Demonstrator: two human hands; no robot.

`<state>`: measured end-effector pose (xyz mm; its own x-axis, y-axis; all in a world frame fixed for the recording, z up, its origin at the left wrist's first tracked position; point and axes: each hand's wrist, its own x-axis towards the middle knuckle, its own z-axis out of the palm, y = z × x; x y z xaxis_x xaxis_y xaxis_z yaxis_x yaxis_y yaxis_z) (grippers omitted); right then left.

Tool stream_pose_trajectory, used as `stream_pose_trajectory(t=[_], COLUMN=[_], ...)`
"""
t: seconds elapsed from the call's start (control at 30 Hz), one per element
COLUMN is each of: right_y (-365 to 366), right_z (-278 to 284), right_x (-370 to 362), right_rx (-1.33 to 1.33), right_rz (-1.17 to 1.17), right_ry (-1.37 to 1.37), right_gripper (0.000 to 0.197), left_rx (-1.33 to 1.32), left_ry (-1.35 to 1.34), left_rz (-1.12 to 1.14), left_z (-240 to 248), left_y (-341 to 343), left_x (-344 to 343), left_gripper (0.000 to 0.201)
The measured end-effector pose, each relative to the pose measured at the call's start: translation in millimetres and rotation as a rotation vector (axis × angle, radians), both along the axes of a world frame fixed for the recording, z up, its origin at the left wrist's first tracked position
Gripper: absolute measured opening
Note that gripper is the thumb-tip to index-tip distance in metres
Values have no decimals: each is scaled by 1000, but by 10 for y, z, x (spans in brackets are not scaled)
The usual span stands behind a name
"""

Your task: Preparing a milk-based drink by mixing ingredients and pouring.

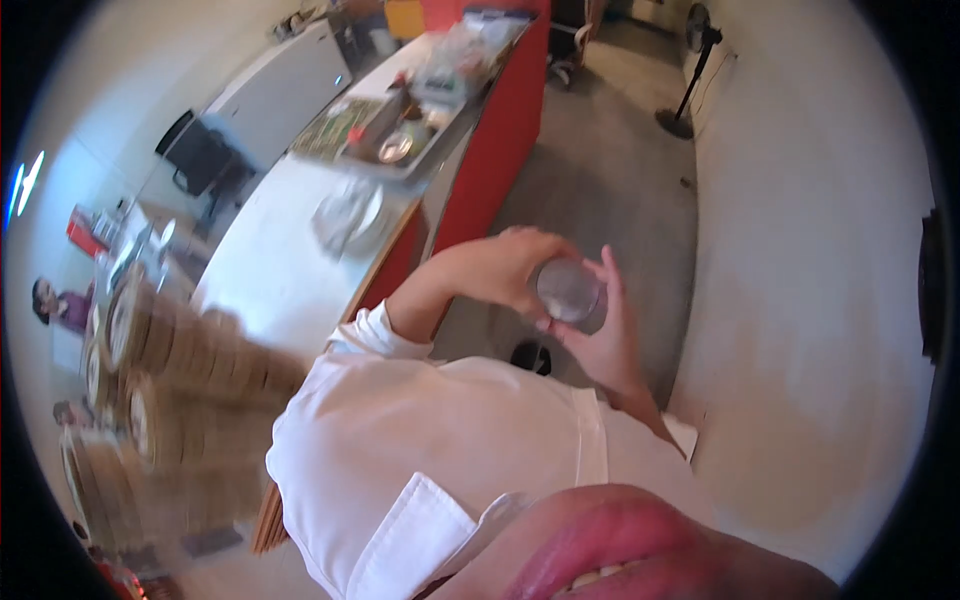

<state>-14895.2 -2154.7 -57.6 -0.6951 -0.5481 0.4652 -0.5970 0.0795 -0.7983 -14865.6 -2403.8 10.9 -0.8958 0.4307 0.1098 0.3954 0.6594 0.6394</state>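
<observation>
In front of my body I hold a clear, round, cup-like container (568,291), its circular end facing up toward me. My left hand (522,262) curls around its left and far side. My right hand (606,338) closes on it from the right, with the thumb under the near edge and the fingers along the far right side. Whatever is inside the container is too blurred to tell. Both hands are over the floor, to the right of the white counter.
The white counter (262,235) with red sides runs along my left. On it are a metal tray (400,168) of jars and a plastic-wrapped bowl (352,218). Stacked bamboo steamers (200,400) stand near left. A wall (800,300) and a standing fan (688,85) are on the right.
</observation>
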Motion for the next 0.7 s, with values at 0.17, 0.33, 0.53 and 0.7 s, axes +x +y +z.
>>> stream_pose_trajectory(t=[0.17,0.33,0.53,0.7], right_y=[-121,245,571,-252], right_z=[16,-153,-72,222], right_x=[-2171,-4356,-7261,-9680], right_rx=[-205,-82,215,342], right_rz=[-94,-373,-604,-480], right_ry=[-245,-165,-267,-132], right_gripper=[126,132,140,138], left_rx=[66,-7,-325,-149], left_ry=[-202,62,-82,-67], left_rz=[-123,-265,-173,17], left_z=[163,80,-119,-137], left_y=[-76,25,-610,-1867], left_x=[-2488,-4768,-7536,-9246], left_gripper=[96,98,85,74])
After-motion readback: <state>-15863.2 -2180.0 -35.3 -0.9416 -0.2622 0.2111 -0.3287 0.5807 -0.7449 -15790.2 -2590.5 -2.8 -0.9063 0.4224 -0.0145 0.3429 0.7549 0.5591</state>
